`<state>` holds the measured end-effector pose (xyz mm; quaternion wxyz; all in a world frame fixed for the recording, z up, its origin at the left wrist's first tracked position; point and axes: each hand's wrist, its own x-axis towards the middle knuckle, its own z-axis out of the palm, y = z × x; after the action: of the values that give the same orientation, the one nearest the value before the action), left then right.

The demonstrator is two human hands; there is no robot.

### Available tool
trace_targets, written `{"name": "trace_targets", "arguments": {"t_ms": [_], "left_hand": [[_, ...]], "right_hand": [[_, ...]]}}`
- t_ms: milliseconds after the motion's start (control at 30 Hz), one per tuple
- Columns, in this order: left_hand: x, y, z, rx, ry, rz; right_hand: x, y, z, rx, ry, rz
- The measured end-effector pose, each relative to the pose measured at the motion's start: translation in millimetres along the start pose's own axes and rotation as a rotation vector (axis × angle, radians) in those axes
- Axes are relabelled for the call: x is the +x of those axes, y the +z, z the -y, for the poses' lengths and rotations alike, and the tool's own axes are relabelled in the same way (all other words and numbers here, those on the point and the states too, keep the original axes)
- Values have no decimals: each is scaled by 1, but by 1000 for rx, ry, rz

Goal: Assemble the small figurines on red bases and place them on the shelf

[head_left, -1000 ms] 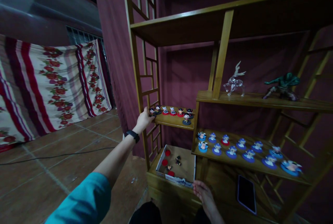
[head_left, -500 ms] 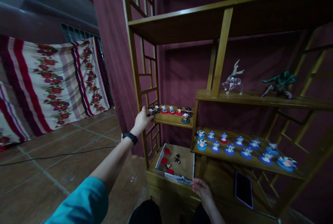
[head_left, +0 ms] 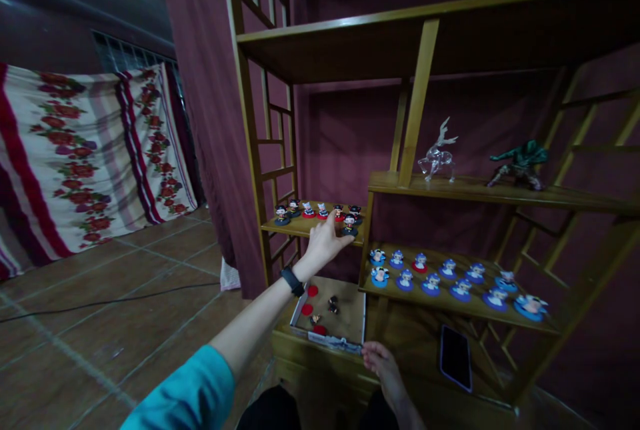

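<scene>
My left hand (head_left: pixel 326 242), a dark band on its wrist, is raised at the front of the small left shelf (head_left: pixel 305 224). Its thumb and index finger are spread beside a black-haired figurine (head_left: pixel 350 223) on a dark base. More small figurines stand behind it, and another figurine (head_left: pixel 281 215) is at the shelf's left end. Below, my right hand (head_left: pixel 381 358) has its fingers closed at the front right corner of a shallow cardboard box (head_left: pixel 350 310). Inside the box lie red discs (head_left: pixel 307 309) and loose dark figurine pieces (head_left: pixel 333 305).
Two rows of blue and purple figurines (head_left: pixel 431 285) fill the lower right shelf. Above them stand a clear deer ornament (head_left: pixel 438 158) and a green figure (head_left: pixel 523 162). A phone (head_left: pixel 455 358) lies at the bottom right. A cable (head_left: pixel 150 294) crosses the floor.
My left hand has let go of the figurine at the shelf's left end and moved right to the front right figurine. My right hand stays at the box corner. The view has shifted slightly.
</scene>
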<state>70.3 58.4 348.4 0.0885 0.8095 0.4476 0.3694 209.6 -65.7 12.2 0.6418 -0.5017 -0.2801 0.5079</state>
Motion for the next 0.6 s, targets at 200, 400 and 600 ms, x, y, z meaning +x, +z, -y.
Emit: {"name": "trace_targets", "arguments": {"t_ms": [200, 400, 600], "left_hand": [[7, 18, 1, 30, 27, -24], [13, 23, 0, -14, -5, -35], [12, 24, -1, -43, -34, -36]], "right_hand": [[2, -2, 2, -26, 11, -27], [6, -2, -3, -32, 8, -32], [8, -1, -5, -40, 27, -45]]}}
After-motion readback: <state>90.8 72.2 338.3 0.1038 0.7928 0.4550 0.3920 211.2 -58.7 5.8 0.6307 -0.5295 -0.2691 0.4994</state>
